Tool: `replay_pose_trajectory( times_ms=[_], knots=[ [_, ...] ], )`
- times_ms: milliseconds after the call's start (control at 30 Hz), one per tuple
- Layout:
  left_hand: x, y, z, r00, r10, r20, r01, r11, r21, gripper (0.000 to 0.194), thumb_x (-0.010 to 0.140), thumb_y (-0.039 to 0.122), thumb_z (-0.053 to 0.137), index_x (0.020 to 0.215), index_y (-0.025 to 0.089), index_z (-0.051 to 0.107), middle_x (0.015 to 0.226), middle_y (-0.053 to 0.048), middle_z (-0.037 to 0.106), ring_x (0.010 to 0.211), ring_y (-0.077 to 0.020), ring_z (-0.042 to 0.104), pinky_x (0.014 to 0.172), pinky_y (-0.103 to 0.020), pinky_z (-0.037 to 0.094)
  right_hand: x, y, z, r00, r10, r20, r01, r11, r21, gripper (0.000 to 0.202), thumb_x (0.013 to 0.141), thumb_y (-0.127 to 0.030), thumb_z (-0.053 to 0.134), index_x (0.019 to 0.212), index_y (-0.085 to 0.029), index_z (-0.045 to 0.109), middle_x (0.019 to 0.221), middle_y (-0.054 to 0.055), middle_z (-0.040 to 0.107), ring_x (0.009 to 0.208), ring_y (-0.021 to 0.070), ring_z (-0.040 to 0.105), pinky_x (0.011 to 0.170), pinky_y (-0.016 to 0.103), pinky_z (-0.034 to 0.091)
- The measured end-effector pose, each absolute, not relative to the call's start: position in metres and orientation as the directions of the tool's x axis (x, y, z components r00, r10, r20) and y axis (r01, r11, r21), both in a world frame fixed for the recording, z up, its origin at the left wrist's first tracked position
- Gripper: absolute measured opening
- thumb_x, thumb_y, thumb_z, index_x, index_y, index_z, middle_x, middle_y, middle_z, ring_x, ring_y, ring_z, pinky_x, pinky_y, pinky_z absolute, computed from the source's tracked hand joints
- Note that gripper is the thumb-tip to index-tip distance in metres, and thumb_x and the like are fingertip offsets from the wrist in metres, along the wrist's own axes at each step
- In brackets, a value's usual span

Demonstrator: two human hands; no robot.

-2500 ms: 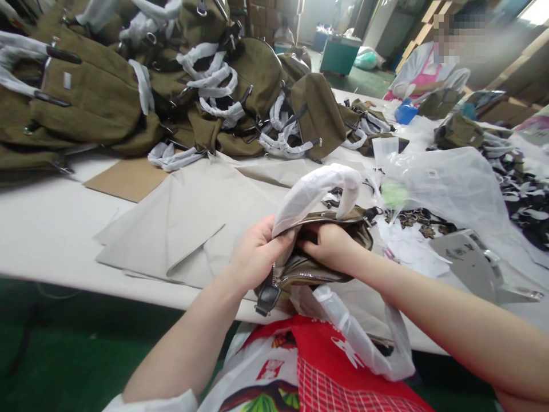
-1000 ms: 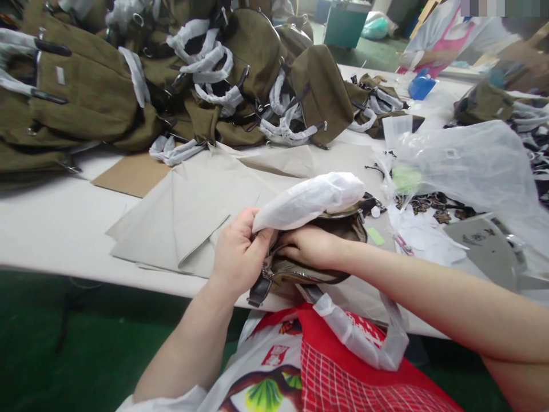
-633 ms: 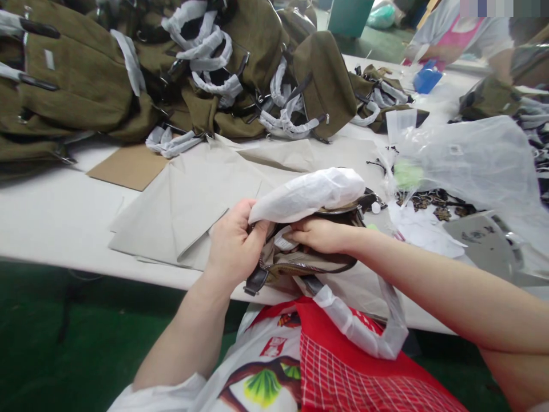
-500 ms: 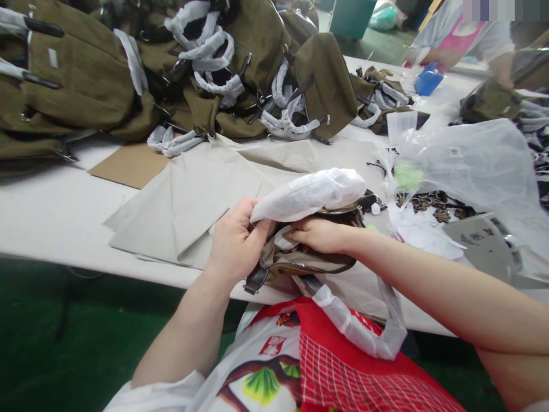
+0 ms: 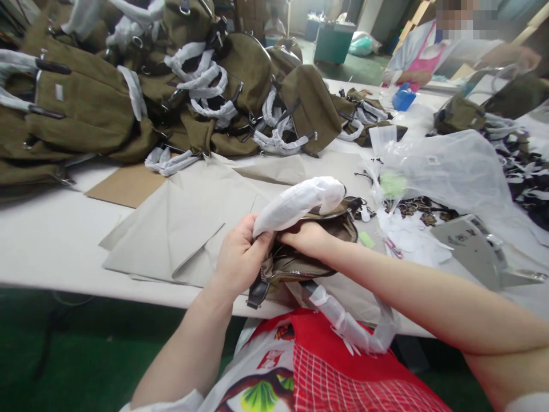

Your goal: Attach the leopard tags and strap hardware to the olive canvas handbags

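Observation:
An unzipped olive-brown bag lies before me at the table's front edge, its zip mouth facing up. My left hand is closed on the bag's left rim, thumb on the near side, beside a handle wrapped in white paper. Down inside the opening goes my right hand; its fingers are hidden by the bag's lining and rim. A second wrapped handle hangs toward my red and white apron.
Olive bags are heaped along the back left. Grey-beige paper sheets and brown cardboard lie on the white table. To the right are a clear plastic bag, white tags and a grey printed board. Another person stands at the far right.
My right hand has gone deeper into the bag, and the white round thing by its fingers is now out of sight. My left hand keeps its hold. The view has tilted up slightly.

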State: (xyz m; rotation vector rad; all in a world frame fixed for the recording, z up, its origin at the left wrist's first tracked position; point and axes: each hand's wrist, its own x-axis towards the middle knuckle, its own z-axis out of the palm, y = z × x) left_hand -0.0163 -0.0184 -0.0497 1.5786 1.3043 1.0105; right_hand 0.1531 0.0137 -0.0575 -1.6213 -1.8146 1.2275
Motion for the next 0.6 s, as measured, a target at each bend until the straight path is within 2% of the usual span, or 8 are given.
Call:
replay_pose_trajectory(
  times_ms=[167, 300, 367, 500, 600],
  knots=[
    [-0.018, -0.019, -0.05, 0.147, 0.986, 0.083, 0.302, -0.125, 0.945, 0.024, 0.09, 0.04, 0.055, 0.095, 0.018, 0.063, 0.076, 0.002, 0.061, 0.074, -0.015, 0.056, 0.069, -0.024, 0.042, 0.151, 0.015, -0.058, -0.248, 0.962, -0.115, 0.605, 0.061, -0.794, 0.015, 0.083, -0.014, 0.06, 0.09, -0.017, 0.073, 0.099, 0.006, 0.075, 0.097, 0.0216, 0.069, 0.089, 0.029, 0.052],
    [-0.016, -0.021, -0.052, 0.177, 0.981, 0.083, 0.281, -0.131, 0.951, 0.024, 0.091, 0.039, 0.055, 0.101, 0.019, 0.062, 0.073, 0.003, 0.059, 0.076, -0.0155, 0.057, 0.071, -0.025, 0.042, 0.152, 0.015, -0.054, -0.208, 0.944, -0.255, 0.643, -0.064, -0.763, 0.016, 0.084, -0.014, 0.057, 0.078, -0.016, 0.072, 0.078, 0.004, 0.075, 0.072, 0.0181, 0.07, 0.072, 0.026, 0.054],
    [-0.016, -0.021, -0.052, 0.17, 0.981, 0.091, 0.305, -0.14, 0.942, 0.024, 0.091, 0.039, 0.055, 0.102, 0.019, 0.062, 0.074, 0.003, 0.06, 0.077, -0.0155, 0.057, 0.071, -0.025, 0.042, 0.155, 0.016, -0.052, -0.251, 0.931, -0.264, 0.653, -0.038, -0.756, 0.018, 0.085, -0.013, 0.056, 0.076, -0.015, 0.071, 0.071, 0.003, 0.073, 0.066, 0.0168, 0.067, 0.068, 0.026, 0.052],
    [-0.017, -0.02, -0.05, 0.12, 0.987, 0.106, 0.373, -0.144, 0.916, 0.023, 0.09, 0.038, 0.055, 0.099, 0.018, 0.063, 0.08, 0.002, 0.063, 0.078, -0.0153, 0.057, 0.071, -0.024, 0.041, 0.165, 0.012, -0.052, -0.385, 0.901, -0.199, 0.678, 0.13, -0.724, 0.018, 0.086, -0.013, 0.056, 0.084, -0.015, 0.073, 0.074, 0.003, 0.074, 0.071, 0.016, 0.067, 0.072, 0.025, 0.049],
    [-0.015, -0.023, -0.05, 0.121, 0.987, 0.11, 0.39, -0.149, 0.909, 0.023, 0.09, 0.038, 0.056, 0.098, 0.018, 0.063, 0.08, 0.002, 0.063, 0.077, -0.0151, 0.057, 0.07, -0.024, 0.041, 0.168, 0.003, -0.049, -0.398, 0.91, -0.114, 0.759, 0.257, -0.598, 0.017, 0.086, -0.018, 0.057, 0.088, -0.017, 0.074, 0.088, 0.006, 0.075, 0.08, 0.0185, 0.067, 0.074, 0.027, 0.047]
  ],
)
